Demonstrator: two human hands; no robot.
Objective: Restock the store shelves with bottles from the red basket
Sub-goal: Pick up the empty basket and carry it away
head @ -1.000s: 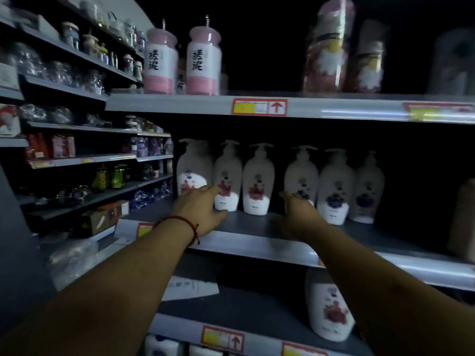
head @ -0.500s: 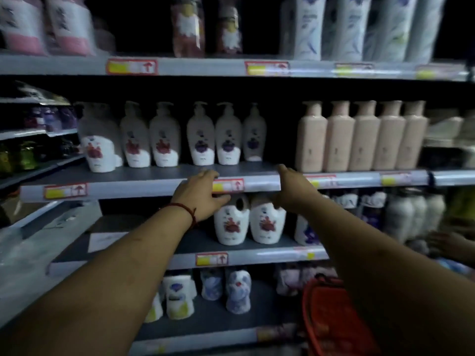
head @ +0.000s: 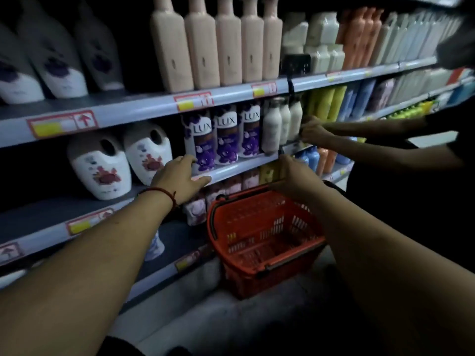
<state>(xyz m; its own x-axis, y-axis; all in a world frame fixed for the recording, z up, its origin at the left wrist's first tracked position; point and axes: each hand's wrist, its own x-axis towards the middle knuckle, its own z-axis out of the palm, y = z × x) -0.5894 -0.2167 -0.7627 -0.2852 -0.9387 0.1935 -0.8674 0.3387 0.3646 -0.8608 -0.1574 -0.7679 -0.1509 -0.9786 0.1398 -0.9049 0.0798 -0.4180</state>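
Note:
The red basket point(head: 264, 242) stands on the floor against the lowest shelf, and I see no bottles inside it. My left hand point(head: 180, 179) is stretched out with relaxed fingers in front of the middle shelf's edge point(head: 239, 167), just below the purple Lux bottles point(head: 226, 136). My right hand point(head: 295, 176) hovers above the basket's far rim, fingers loosely extended, holding nothing. Two white jugs with red flower labels point(head: 102, 168) stand on that shelf to the left of my left hand.
Another person's hands point(head: 312, 131) work at the white bottles point(head: 279, 124) on the same shelf to the right, their dark body point(head: 411, 181) beside the basket. Tall beige bottles point(head: 213, 44) fill the shelf above. Pale pouches point(head: 198, 206) sit behind the basket.
My view has swung right and down, from the white pump bottles to the Lux bottles and the basket. Both hands came off the upper shelf and dropped lower, still holding nothing.

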